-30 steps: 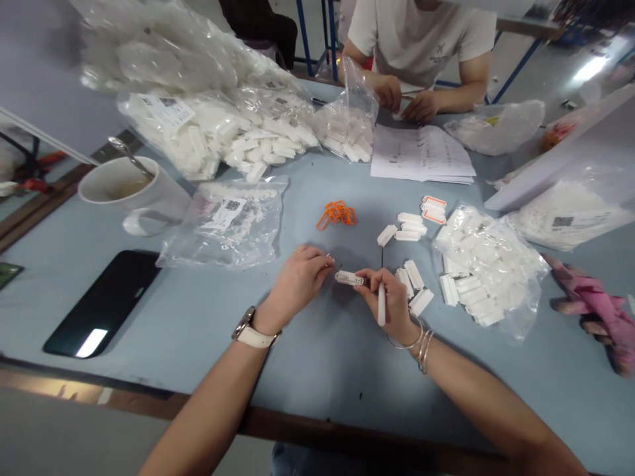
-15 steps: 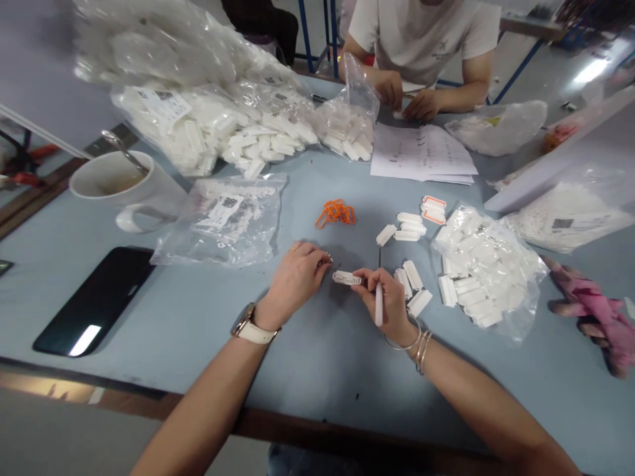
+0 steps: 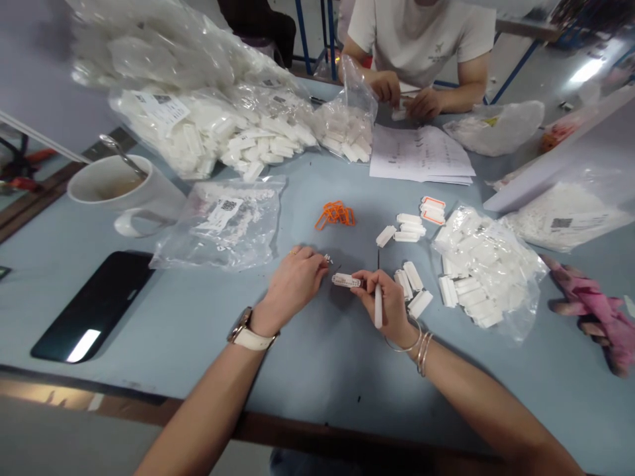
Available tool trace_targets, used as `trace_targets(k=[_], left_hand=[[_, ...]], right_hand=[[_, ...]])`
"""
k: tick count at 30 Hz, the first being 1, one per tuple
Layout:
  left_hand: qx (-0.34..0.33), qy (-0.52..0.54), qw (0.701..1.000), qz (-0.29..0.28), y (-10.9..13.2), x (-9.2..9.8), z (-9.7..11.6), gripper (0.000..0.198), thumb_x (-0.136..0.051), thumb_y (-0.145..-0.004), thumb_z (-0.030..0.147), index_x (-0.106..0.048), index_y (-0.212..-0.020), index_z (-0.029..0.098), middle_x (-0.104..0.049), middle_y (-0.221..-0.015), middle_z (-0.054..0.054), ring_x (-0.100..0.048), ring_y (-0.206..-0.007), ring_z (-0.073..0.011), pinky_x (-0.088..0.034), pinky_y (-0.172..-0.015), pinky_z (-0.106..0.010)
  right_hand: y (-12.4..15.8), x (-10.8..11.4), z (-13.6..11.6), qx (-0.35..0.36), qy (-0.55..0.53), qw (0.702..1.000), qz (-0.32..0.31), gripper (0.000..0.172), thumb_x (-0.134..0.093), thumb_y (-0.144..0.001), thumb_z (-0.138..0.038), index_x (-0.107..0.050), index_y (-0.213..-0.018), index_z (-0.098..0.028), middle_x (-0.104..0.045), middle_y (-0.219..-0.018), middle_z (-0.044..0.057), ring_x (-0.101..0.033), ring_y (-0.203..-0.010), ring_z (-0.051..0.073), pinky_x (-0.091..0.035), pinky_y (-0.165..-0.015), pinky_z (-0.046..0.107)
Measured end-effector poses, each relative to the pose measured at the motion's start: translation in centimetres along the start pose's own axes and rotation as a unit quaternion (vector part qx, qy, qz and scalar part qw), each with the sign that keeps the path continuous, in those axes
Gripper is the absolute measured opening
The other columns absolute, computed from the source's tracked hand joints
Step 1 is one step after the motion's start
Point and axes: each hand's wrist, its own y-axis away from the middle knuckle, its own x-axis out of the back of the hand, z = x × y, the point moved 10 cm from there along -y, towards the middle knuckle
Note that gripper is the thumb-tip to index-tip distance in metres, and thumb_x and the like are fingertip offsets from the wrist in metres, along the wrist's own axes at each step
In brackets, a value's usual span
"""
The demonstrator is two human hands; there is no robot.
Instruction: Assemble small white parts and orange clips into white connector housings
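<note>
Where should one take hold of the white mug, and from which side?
Probably best by the handle of the white mug, coming from the near side: the loop faces the person, while the spoon leans out over the far rim. It contains liquid, so keep it upright.

I see a narrow white plastic piece (image 3: 346,280), dotted with small marks, held sideways by the right fingers (image 3: 366,276), which also grip a white-handled tool (image 3: 379,306), its thin shaft pointing away. Tiny pale bits (image 3: 327,258) poke from the left fingers (image 3: 318,264).
</note>
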Motion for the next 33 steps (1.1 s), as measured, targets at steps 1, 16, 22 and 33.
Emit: trace_targets(k=[1,16,22,33], left_hand=[[-0.003,-0.003,1.0,0.007,0.0,0.0,0.0,0.018,-0.047,-0.084,0.015,-0.059,-0.071,0.017,-0.056,-0.071,-0.007,-0.051,-0.071,-0.0221,-0.044,-0.068,-0.037],[0.0,0.313,0.949,0.034,0.6,1.9,3.1,0.011,-0.05,-0.084,0.017,-0.06,-0.078,0.018,-0.065,-0.076,-0.001,-0.058,-0.073,-0.0146,-0.047,-0.073,-0.03],[-0.042,0.246,0.966,0.067,1.0,1.9,4.1,0.013,-0.048,-0.089,0.019,-0.059,-0.082,0.019,-0.063,-0.072,-0.002,-0.057,-0.075,-0.016,-0.047,-0.066,-0.028],[-0.161,0.13,0.975,0.076,1.9,3.1,7.5,0.023,-0.034,-0.089,0.006,-0.053,-0.084,0.017,-0.06,-0.074,-0.004,-0.053,-0.074,-0.0165,-0.047,-0.072,-0.03]], right_hand=[[0.0,0.0,0.0,-0.001,0.0,1.0,0.0,0.025,-0.06,-0.077,-0.028,-0.036,-0.068,-0.023,-0.069,-0.089,0.008,-0.065,-0.08,0.016,-0.05,-0.071,0.028],[0.0,0.1,-0.3,-0.013,-0.005,1.0,0.008,0.026,-0.06,-0.075,-0.027,-0.036,-0.066,-0.022,-0.069,-0.088,0.008,-0.064,-0.073,0.015,-0.05,-0.068,0.028],[0.1,0.2,-0.7,0.0,0.001,1.0,0.013,0.025,-0.06,-0.076,-0.028,-0.038,-0.066,-0.022,-0.069,-0.089,0.008,-0.065,-0.072,0.016,-0.051,-0.067,0.029],[0.2,-0.1,-0.3,0.025,0.009,0.999,0.018,0.019,-0.057,-0.076,-0.024,-0.042,-0.064,-0.022,-0.068,-0.083,0.002,-0.062,-0.07,0.014,-0.05,-0.067,0.027]])
